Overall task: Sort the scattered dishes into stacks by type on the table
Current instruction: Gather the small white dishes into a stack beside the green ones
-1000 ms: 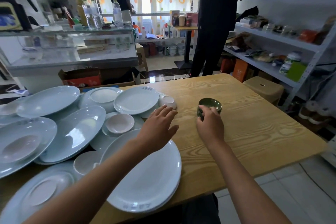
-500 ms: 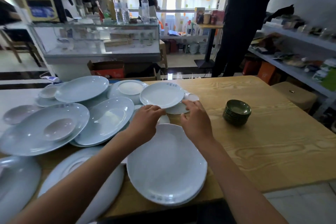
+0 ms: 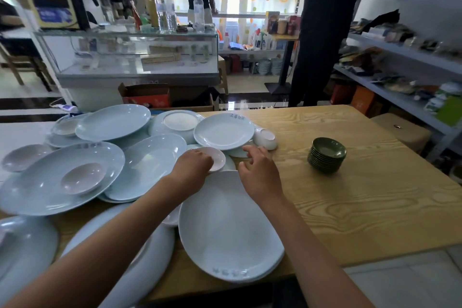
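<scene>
Many pale plates (image 3: 62,182) are scattered over the table's (image 3: 375,207) left half. A small pink saucer (image 3: 215,157) is pinched at its near rim by the left hand (image 3: 191,166). Just beside it, the right hand (image 3: 260,170) hovers empty, fingers loosely curled. Farther right, stacked green saucers (image 3: 327,155) stand alone.
</scene>
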Motion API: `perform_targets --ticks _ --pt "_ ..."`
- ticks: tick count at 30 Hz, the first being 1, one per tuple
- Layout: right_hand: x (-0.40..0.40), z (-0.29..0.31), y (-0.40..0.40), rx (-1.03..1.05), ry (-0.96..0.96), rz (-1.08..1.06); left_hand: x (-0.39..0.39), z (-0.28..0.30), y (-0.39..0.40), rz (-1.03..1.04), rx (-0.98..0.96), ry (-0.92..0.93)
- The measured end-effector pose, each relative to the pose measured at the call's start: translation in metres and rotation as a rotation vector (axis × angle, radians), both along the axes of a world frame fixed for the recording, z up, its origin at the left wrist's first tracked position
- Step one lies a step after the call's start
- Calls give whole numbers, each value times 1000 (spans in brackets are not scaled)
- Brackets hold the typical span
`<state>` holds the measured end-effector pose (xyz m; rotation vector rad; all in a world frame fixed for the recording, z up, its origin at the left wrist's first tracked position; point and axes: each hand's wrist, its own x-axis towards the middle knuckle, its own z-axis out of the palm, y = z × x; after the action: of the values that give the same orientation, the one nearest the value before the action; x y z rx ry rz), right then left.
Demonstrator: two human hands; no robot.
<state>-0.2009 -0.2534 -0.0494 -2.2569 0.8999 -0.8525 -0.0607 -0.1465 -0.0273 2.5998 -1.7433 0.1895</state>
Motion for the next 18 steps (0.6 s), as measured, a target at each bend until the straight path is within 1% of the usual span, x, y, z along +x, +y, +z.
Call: perform_targets --ticks 7,10,15,18 --pt "-3 -7 0 24 -27 -14 -7 3 -2 19 -5 -91" --pt "-6 -8 1 30 -29 -14 -10 4 -3 15 -53 -151" --pt "-10 -6 -1 19 -48 -17 -28 13 -10 -23 -64 -310" --pt "-16 -7 -3 14 -72 -28 -43 20 -17 -56 -74 -304"
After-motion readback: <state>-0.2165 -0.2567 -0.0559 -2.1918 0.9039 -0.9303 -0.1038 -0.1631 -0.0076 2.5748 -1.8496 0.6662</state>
